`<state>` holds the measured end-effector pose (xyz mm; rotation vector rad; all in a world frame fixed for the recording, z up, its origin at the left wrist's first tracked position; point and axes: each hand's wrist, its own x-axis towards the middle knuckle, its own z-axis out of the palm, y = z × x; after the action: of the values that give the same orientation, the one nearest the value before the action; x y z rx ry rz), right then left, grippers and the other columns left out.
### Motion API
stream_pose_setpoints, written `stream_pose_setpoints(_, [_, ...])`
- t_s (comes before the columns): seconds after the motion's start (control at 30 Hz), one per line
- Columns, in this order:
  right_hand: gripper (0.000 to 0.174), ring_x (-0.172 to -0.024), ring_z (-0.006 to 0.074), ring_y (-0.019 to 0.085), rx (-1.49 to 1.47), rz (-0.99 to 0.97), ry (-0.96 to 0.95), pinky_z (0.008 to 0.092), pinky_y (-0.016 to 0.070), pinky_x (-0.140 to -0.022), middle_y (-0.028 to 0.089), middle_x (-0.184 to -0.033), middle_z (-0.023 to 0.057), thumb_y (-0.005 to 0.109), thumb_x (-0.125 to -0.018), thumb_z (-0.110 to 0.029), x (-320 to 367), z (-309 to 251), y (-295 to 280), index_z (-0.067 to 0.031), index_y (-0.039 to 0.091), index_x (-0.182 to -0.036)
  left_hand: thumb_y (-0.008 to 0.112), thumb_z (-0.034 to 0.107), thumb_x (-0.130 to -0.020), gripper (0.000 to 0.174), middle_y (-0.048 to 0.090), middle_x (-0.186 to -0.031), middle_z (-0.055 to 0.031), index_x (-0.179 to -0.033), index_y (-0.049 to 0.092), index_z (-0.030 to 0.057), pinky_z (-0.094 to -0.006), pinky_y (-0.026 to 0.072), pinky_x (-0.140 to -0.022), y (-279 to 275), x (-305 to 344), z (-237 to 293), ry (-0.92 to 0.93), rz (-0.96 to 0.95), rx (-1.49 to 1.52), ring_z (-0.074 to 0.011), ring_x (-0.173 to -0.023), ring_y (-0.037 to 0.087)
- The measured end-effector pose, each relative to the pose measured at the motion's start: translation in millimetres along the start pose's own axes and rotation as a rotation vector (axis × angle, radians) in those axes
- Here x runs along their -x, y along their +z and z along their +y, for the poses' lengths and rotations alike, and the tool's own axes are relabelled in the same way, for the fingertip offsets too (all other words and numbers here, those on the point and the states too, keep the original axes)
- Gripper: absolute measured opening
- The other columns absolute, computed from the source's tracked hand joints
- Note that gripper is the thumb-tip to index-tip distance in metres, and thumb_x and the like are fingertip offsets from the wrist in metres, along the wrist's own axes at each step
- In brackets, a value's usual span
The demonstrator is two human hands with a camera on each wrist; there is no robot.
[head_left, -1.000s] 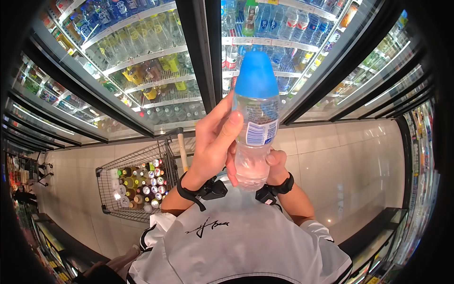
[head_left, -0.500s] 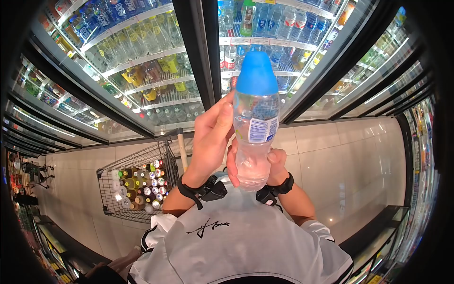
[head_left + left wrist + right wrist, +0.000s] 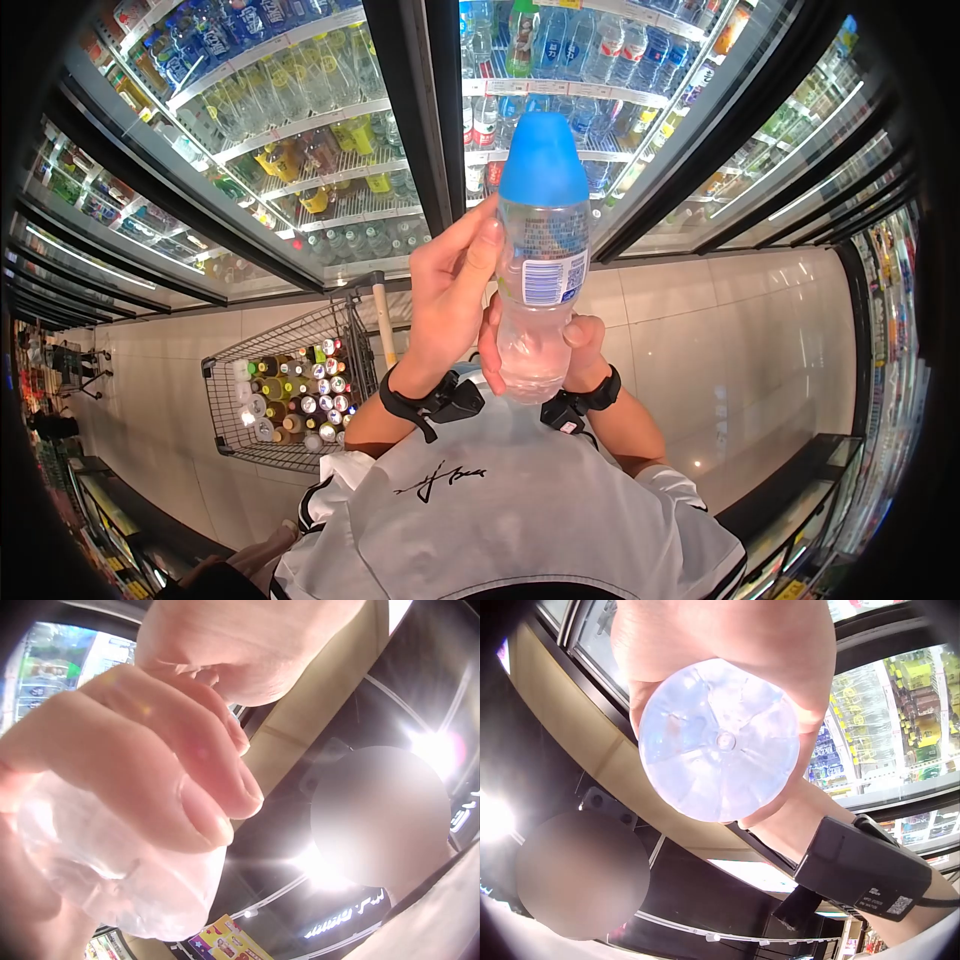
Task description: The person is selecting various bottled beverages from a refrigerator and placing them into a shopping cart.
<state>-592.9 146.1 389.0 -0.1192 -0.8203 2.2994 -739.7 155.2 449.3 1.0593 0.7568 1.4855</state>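
Upright in front of the chest in the head view is a clear bottle point(image 3: 540, 330) with a tall blue cap and a barcode label. My left hand point(image 3: 445, 290) grips its upper body from the left, just below the cap, thumb at the near edge. Lower down, my right hand point(image 3: 585, 355) holds the narrower part, with fingertips showing on the left side. In the left wrist view, right-hand fingers point(image 3: 150, 757) curl over the translucent bottle point(image 3: 142, 877). The right wrist view shows the round bottle base point(image 3: 720, 742) under my right hand point(image 3: 727, 634).
A wire shopping cart point(image 3: 225, 375) holding many capped bottles stands at the left. Ahead are glass-fronted coolers with stocked shelves point(image 3: 330, 115) and a dark door frame point(image 3: 418, 120). Tiled floor point(image 3: 740, 350) extends to the right, bordered by more stocked shelves point(image 3: 890, 320).
The bottle has turned slightly back and forth, its barcode now facing me more squarely. My left thumb has shifted a little left and up from its place over the bottle. The right hand's hold looks the same.
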Motion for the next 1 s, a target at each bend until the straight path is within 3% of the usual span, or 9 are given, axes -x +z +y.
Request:
stream_pose_setpoints(0.07, [0.076, -0.066, 0.0385, 0.067, 0.015, 0.004, -0.001, 0.0433, 0.0543, -0.058, 0.065, -0.093, 0.0258, 0.072, -0.066, -0.05, -0.7, -0.9, -1.6, -0.0001, 0.052, -0.119, 0.052, 0.025, -0.105, 0.048, 0.065, -0.087, -0.0008, -0.141, 0.048, -0.0069, -0.0178, 0.0372, -0.044, -2.8, -2.0, -1.7, -0.009, 0.011, 0.017, 0.0, -0.062, 0.051])
stream_pose_setpoints(0.17, [0.076, -0.066, 0.0376, 0.067, 0.035, 0.031, -0.01, 0.0427, 0.0544, -0.058, 0.065, -0.093, 0.0252, 0.071, -0.066, -0.051, -1.0, -2.7, 0.2, 0.0005, 0.052, -0.119, 0.055, 0.024, -0.103, 0.054, 0.068, -0.102, -0.0069, -0.143, 0.043, -0.0096, -0.0174, 0.0425, -0.052, -11.2, -2.9, -5.5, 0.02, -0.075, 0.086, -0.0018, -0.069, 0.055])
stream_pose_setpoints(0.23, [0.076, -0.067, 0.0371, 0.067, 0.04, 0.053, -0.013, 0.0424, 0.0545, -0.058, 0.065, -0.092, 0.0248, 0.07, -0.065, -0.051, -1.3, -3.8, 0.4, 0.0011, 0.052, -0.118, 0.059, 0.024, -0.101, 0.061, 0.065, -0.121, -0.0151, -0.146, 0.037, -0.0116, -0.018, 0.0459, -0.066, -8.1, -1.9, 2.2, 0.092, -0.173, -0.003, -0.0031, -0.075, 0.057])
stream_pose_setpoints(0.33, [0.077, -0.067, 0.0368, 0.068, 0.114, 0.101, -0.014, 0.0417, 0.0546, -0.058, 0.065, -0.091, 0.0237, 0.07, -0.065, -0.051, -0.6, -4.1, -1.4, 0.0032, 0.053, -0.117, 0.063, 0.024, -0.098, 0.066, 0.06, -0.131, -0.0202, -0.146, 0.036, -0.0117, -0.0183, 0.0474, -0.068, 1.1, -3.7, 8.5, 0.064, -0.156, -0.001, -0.004, -0.077, 0.059])
stream_pose_setpoints(0.53, [0.078, -0.067, 0.0368, 0.067, 0.082, 0.1, -0.029, 0.0425, 0.0555, -0.058, 0.065, -0.087, 0.0237, 0.071, -0.064, -0.051, -4.0, -8.0, 0.8, 0.0068, 0.055, -0.114, 0.066, 0.022, -0.096, 0.068, 0.064, -0.125, -0.0175, -0.147, 0.035, -0.0102, -0.017, 0.0469, -0.051, -8.7, -10.1, 3.3, -0.059, -0.199, 0.145, -0.0056, -0.073, 0.062])
stream_pose_setpoints(0.73, [0.078, -0.065, 0.0357, 0.067, 0.109, 0.135, -0.044, 0.0429, 0.0557, -0.057, 0.065, -0.085, 0.024, 0.071, -0.063, -0.051, -3.4, -10.9, 2.1, 0.0072, 0.055, -0.112, 0.068, 0.027, -0.095, 0.073, 0.065, -0.123, -0.0166, -0.148, 0.033, -0.0093, -0.0162, 0.0474, -0.046, -2.6, -12.4, -0.1, -0.087, -0.193, 0.241, -0.0061, -0.073, 0.063])
stream_pose_setpoints(0.87, [0.077, -0.065, 0.0357, 0.067, 0.125, 0.15, -0.051, 0.0429, 0.0559, -0.057, 0.065, -0.085, 0.0239, 0.07, -0.063, -0.05, -1.9, -12.5, 1.1, 0.007, 0.055, -0.113, 0.068, 0.028, -0.095, 0.074, 0.065, -0.124, -0.0167, -0.148, 0.034, -0.0093, -0.0161, 0.0477, -0.05, 0.4, -11.9, 2.3, -0.098, -0.192, 0.253, -0.0062, -0.078, 0.063])
stream_pose_setpoints(0.93, [0.077, -0.064, 0.0358, 0.067, 0.122, 0.158, -0.053, 0.0429, 0.056, -0.057, 0.065, -0.085, 0.0238, 0.07, -0.063, -0.05, -1.7, -13.2, 0.2, 0.0069, 0.055, -0.113, 0.062, 0.036, -0.098, 0.058, 0.067, -0.115, -0.0088, -0.135, 0.05, -0.0073, -0.0185, 0.046, -0.064, 0.6, -11.1, 4.5, -0.096, -0.209, 0.184, -0.0077, -0.088, 0.063])
stream_pose_setpoints(1.0, [0.077, -0.065, 0.0361, 0.067, 0.125, 0.155, -0.053, 0.043, 0.0562, -0.057, 0.065, -0.085, 0.0238, 0.07, -0.063, -0.05, -1.2, -13.8, -0.7, 0.0063, 0.055, -0.113, 0.062, 0.035, -0.098, 0.058, 0.067, -0.114, -0.0083, -0.135, 0.05, -0.0072, -0.018, 0.045, -0.062, 6.4, -10.3, 4.9, -0.093, -0.18, 0.184, -0.007, -0.087, 0.062])
